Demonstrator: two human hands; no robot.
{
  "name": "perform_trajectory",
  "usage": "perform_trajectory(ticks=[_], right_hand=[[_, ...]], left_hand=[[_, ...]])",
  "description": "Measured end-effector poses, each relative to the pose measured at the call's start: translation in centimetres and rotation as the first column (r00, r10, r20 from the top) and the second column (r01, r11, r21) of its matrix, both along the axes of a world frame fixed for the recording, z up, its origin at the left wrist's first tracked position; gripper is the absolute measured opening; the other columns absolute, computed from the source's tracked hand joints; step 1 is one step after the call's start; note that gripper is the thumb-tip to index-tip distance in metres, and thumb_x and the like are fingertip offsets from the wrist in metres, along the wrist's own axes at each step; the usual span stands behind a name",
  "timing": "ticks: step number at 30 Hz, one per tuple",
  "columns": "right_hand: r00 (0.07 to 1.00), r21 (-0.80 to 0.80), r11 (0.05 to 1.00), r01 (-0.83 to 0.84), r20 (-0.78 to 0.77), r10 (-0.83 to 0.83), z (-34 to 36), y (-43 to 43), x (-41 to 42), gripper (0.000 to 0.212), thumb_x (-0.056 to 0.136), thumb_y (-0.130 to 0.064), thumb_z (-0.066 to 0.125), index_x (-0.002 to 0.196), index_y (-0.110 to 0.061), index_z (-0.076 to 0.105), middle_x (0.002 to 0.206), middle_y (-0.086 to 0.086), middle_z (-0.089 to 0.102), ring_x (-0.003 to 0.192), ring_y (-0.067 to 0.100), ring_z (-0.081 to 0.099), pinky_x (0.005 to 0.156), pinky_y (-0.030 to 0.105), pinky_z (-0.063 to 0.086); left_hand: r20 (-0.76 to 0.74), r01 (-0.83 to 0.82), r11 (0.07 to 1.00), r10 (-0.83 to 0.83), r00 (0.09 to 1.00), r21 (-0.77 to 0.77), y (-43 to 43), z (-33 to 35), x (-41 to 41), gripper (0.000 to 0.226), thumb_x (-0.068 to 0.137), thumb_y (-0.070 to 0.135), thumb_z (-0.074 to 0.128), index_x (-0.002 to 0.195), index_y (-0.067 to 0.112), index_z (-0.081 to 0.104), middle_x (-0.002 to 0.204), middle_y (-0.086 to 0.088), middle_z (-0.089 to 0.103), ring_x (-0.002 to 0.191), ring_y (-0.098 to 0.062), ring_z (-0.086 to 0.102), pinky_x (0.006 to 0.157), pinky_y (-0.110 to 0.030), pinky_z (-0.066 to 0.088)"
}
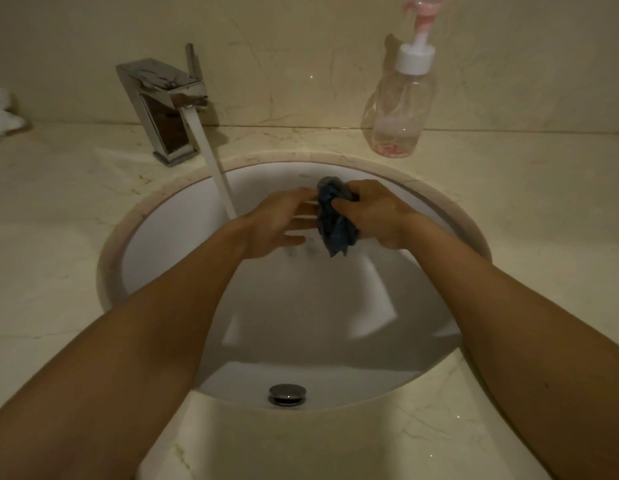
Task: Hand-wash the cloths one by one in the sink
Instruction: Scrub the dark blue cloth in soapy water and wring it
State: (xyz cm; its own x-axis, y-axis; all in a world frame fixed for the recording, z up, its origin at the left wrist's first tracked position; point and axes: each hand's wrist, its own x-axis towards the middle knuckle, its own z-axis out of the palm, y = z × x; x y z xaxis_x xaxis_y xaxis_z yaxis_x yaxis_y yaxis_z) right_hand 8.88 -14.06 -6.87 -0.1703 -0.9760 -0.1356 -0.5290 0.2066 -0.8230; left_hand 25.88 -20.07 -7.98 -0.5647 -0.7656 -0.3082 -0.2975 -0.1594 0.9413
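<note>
Stopper, round and chrome, sits low in the near wall of the sink, and both bare forearms cross the sink's near rim on either side of it. Over the middle of the sink the right hand has thumb and fingers curled tight round a bunched dark-blue cloth, whose loose end hangs down toward the basin. The left hand faces it with fingers spread and nearly straight, their tips at the cloth's left side (they are blurred, so actual contact is hard to confirm). The water stream falls toward the sink's far-left part, just beside the left wrist and clear of the cloth. I judge two risks from this: the cloth may be rubbed without getting rinsed, and water striking the wrist could spray over the sink's rim onto the counter. With only one hand gripping, a slick cloth could also drop toward the stopper. Behind the sink's far-left rim stands the faucet; behind its far-right rim, a nearly empty soap dispenser.
</note>
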Motion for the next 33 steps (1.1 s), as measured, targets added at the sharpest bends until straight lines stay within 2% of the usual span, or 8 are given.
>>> perform_trajectory(ticks=[5, 10, 16, 20, 28, 30, 32, 33], right_hand=[[0.966, 0.051, 0.998, 0.035, 0.256, -0.047, 0.6, 0.2, 0.0, 0.016, 0.106, -0.014, 0.052, 0.115, -0.014, 0.065, 0.114, 0.016, 0.07, 0.104, 0.03, 0.069, 0.085, 0.049, 0.062], [0.991, -0.027, 0.995, 0.093, 0.101, -0.089, 1.1, 0.6, -0.8, 0.011, 0.092, -0.005, 0.066, 0.092, -0.015, 0.071, 0.087, 0.007, 0.067, 0.085, 0.022, 0.064, 0.065, 0.028, 0.051], [0.982, 0.103, 0.994, 0.033, 0.181, -0.051, 1.9, 1.5, -0.6, 0.019, 0.081, -0.007, 0.083, 0.084, -0.017, 0.067, 0.081, 0.007, 0.066, 0.077, 0.017, 0.06, 0.067, 0.032, 0.045], [0.974, 0.264, 0.954, -0.139, 0.21, 0.084, 2.1, 2.0, -0.5, 0.02, 0.091, -0.021, 0.077, 0.079, -0.021, 0.061, 0.076, 0.003, 0.059, 0.064, 0.012, 0.046, 0.049, 0.023, 0.027], [0.842, 0.224, 0.951, -0.211, 0.536, 0.061, 1.7, 1.4, -1.2, 0.02, 0.083, -0.022, 0.08, 0.081, -0.013, 0.062, 0.074, 0.004, 0.061, 0.065, 0.014, 0.056, 0.053, 0.022, 0.044], [0.921, 0.248, 0.957, -0.153, 0.386, 0.048, 1.1, 1.1, -1.1, 0.019, 0.091, -0.028, 0.076, 0.085, -0.013, 0.066, 0.075, 0.004, 0.059, 0.065, 0.015, 0.051, 0.052, 0.026, 0.035], [0.988, 0.235, 0.971, -0.039, -0.137, 0.073, 0.3, 0.9, -0.7, 0.024, 0.1, -0.032, 0.065, 0.103, -0.009, 0.071, 0.09, 0.008, 0.065, 0.08, 0.022, 0.06, 0.062, 0.032, 0.047], [0.898, 0.205, 0.978, 0.03, -0.435, 0.064, -0.6, 0.8, -0.5, 0.029, 0.101, -0.032, 0.062, 0.117, -0.009, 0.069, 0.11, 0.012, 0.064, 0.1, 0.029, 0.062, 0.079, 0.04, 0.053]], left_hand=[[0.092, -0.024, 0.974, 0.046, 0.995, -0.224, -0.8, 0.6, 0.4, 0.017, 0.102, 0.029, 0.054, 0.108, 0.019, 0.066, 0.106, -0.005, 0.073, 0.1, -0.021, 0.069, 0.092, -0.039, 0.057], [0.506, 0.315, 0.774, 0.007, 0.863, -0.549, -1.6, 0.9, 2.4, 0.006, 0.099, 0.024, 0.057, 0.103, 0.024, 0.062, 0.097, -0.001, 0.063, 0.087, -0.014, 0.059, 0.073, -0.025, 0.047], [0.312, 0.112, 0.831, 0.077, 0.947, -0.545, -1.9, 2.4, 3.8, 0.007, 0.09, 0.01, 0.069, 0.096, 0.008, 0.067, 0.088, -0.005, 0.065, 0.079, -0.013, 0.058, 0.067, -0.02, 0.045], [0.356, 0.189, 0.879, -0.023, 0.934, -0.438, -2.1, 2.6, 4.8, 0.014, 0.091, 0.007, 0.064, 0.096, -0.006, 0.062, 0.089, -0.017, 0.066, 0.079, -0.022, 0.064, 0.076, -0.034, 0.058], [0.581, 0.349, 0.896, -0.134, 0.803, -0.276, -2.3, 2.4, 6.0, 0.017, 0.09, 0.021, 0.069, 0.104, 0.012, 0.067, 0.104, -0.01, 0.065, 0.098, -0.028, 0.061, 0.093, -0.046, 0.054], [0.617, 0.352, 0.892, -0.11, 0.78, -0.285, -2.5, 2.1, 5.9, 0.019, 0.088, 0.023, 0.071, 0.104, 0.013, 0.067, 0.107, -0.01, 0.065, 0.097, -0.027, 0.06, 0.091, -0.043, 0.053], [0.738, 0.404, 0.852, -0.031, 0.674, -0.332, -2.7, 1.1, 5.6, 0.03, 0.086, 0.027, 0.074, 0.111, 0.015, 0.063, 0.117, -0.008, 0.062, 0.105, -0.029, 0.058, 0.093, -0.042, 0.051], [0.81, 0.467, 0.811, 0.015, 0.587, -0.353, -2.6, 0.6, 5.3, 0.038, 0.087, 0.027, 0.074, 0.118, 0.013, 0.06, 0.123, -0.009, 0.058, 0.111, -0.032, 0.056, 0.096, -0.043, 0.049]])
